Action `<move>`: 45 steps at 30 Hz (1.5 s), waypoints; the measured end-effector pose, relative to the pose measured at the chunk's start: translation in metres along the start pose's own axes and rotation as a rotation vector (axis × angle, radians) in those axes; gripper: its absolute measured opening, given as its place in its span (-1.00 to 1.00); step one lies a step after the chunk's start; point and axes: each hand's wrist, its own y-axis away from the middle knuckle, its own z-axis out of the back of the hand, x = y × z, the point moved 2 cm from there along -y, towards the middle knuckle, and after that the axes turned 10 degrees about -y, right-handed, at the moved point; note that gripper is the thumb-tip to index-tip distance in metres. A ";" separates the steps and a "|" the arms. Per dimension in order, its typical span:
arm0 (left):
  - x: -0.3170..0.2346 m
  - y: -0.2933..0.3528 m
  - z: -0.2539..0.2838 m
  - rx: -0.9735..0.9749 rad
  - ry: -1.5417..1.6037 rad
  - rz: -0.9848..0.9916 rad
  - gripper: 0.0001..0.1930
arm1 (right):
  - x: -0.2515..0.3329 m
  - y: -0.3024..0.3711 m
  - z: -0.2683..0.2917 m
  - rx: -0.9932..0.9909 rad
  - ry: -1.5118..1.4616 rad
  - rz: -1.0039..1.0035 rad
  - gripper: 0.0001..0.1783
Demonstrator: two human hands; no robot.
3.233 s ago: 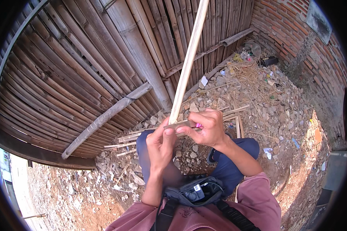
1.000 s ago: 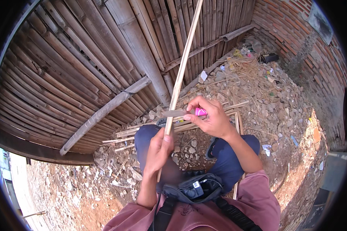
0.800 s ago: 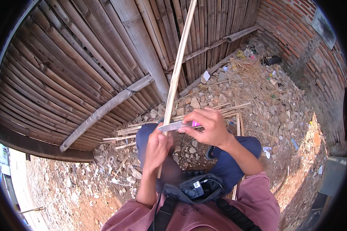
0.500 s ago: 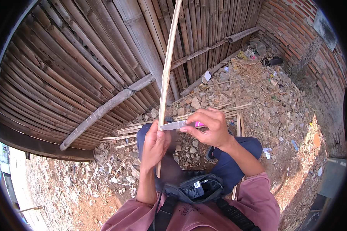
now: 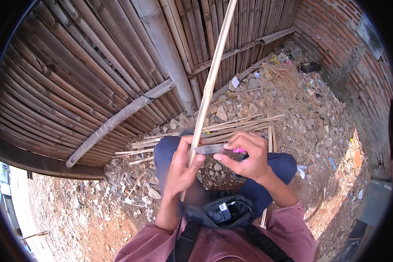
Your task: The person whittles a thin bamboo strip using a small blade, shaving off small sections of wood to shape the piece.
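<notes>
From lower centre to top edge, a long, pale, slender wooden strip (image 5: 208, 91) is being clasped by the left hand (image 5: 182, 165); a silver-bladed, pink-handled knife (image 5: 210, 149) is being pinched by the right hand (image 5: 249, 156). Light, springy handling is being suggested, a grip below the knife being favoured.

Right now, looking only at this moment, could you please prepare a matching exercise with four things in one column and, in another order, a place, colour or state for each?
Column one
1. Knife
2. Long pale strip
3. Pouch
4. Brick wall

Column two
A. Reddish, at the upper right of the picture
B. In the left hand
C. Dark and open at the top
D. In the right hand

Right pairs: 1-D, 2-B, 3-C, 4-A
</notes>
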 end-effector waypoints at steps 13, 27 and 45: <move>-0.008 0.004 -0.022 -0.012 -0.249 -0.233 -0.52 | 0.035 0.024 0.005 -0.153 0.119 -0.173 -0.59; -0.021 0.030 -0.015 0.045 -0.142 -0.179 -0.53 | 0.066 0.027 0.005 -0.044 0.240 -0.023 -0.63; -0.045 0.044 -0.017 -0.051 -0.361 -0.318 -0.52 | 0.087 0.034 0.003 -0.096 0.341 0.137 -0.60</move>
